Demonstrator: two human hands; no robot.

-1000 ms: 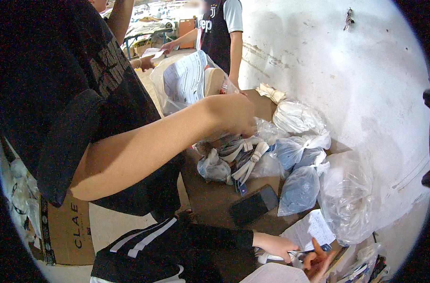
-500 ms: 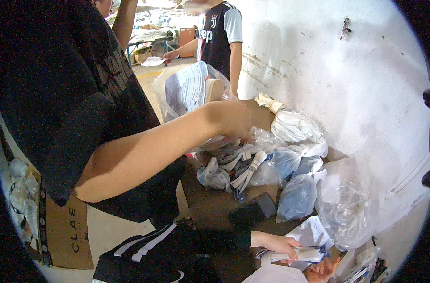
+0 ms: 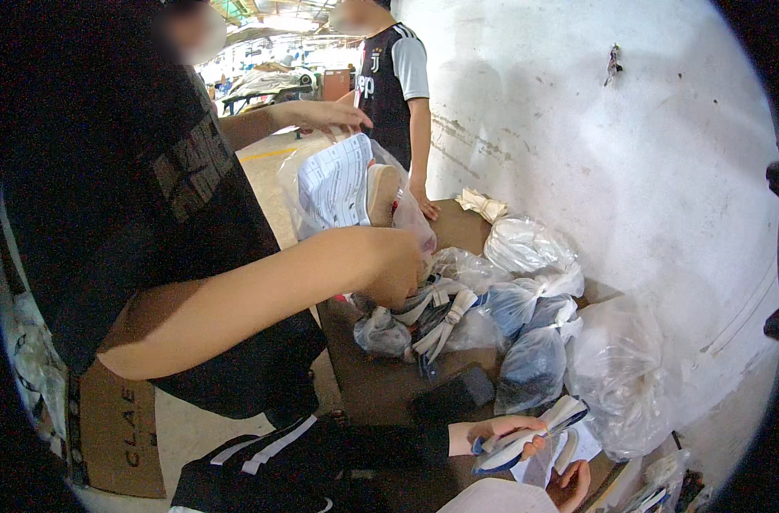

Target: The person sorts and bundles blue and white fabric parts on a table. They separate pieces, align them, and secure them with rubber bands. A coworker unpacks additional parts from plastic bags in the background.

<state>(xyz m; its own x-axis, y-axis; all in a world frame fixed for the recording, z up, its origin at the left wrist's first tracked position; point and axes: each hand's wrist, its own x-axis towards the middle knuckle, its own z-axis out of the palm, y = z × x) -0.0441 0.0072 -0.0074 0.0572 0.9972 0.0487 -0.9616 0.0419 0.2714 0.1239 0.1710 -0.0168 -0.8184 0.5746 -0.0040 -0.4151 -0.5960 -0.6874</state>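
Note:
My left hand (image 3: 511, 434), at the end of a black sleeve, is closed around a bundle of flat white-and-blue strips (image 3: 502, 455), which fans out on both sides of the fingers. Below it, my right hand (image 3: 569, 487) has its fingers curled beside a looped white strip (image 3: 567, 451); what they grip, if anything, is hidden. A white sheet (image 3: 587, 445) lies behind the strips. Just beyond my left hand, a dark phone-like slab (image 3: 453, 392) rests on the brown table (image 3: 364, 376). A knotted clear bag with blue contents (image 3: 530, 372) stands near it.
A large clear bag (image 3: 624, 376) leans by the white wall (image 3: 663, 171). Several bags and tied strips (image 3: 445, 325) pile up mid-table. A co-worker's bare arm (image 3: 270, 299) reaches across from the left, near a bag with printed paper (image 3: 334, 184). Another person (image 3: 389, 94) stands beyond.
The strips in my left hand have risen and spread apart. My right hand's fingers have gone from spread to curled. The near co-worker's other hand has come over the bag with paper.

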